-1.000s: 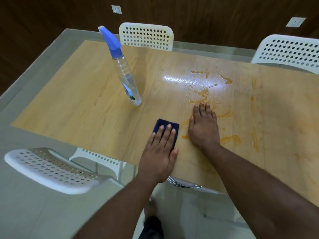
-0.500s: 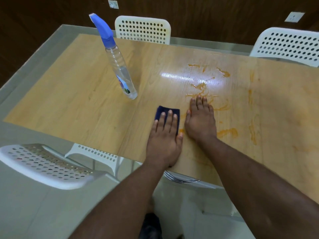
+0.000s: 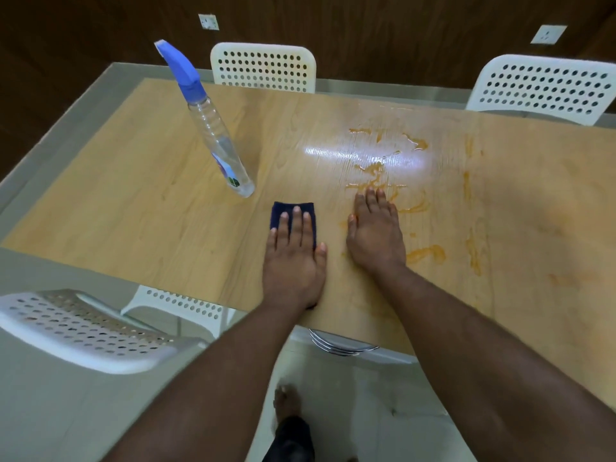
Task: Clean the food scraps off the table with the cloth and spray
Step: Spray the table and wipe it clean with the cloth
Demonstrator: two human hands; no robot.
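Head view: left hand lies flat, fingers straight, pressing cloth onto table. Right hand flat on orange smears. Spray bottle upright nearby.

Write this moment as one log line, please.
left hand flat on dark cloth | right hand flat on table | orange smears remain

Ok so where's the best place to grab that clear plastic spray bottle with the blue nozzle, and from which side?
Probably the ribbed upper body of the clear plastic spray bottle, just under the blue trigger head. It stands upright and free on the wooden table, so wrap it from the near side; the left hand, now flat on the dark blue cloth, is closest.
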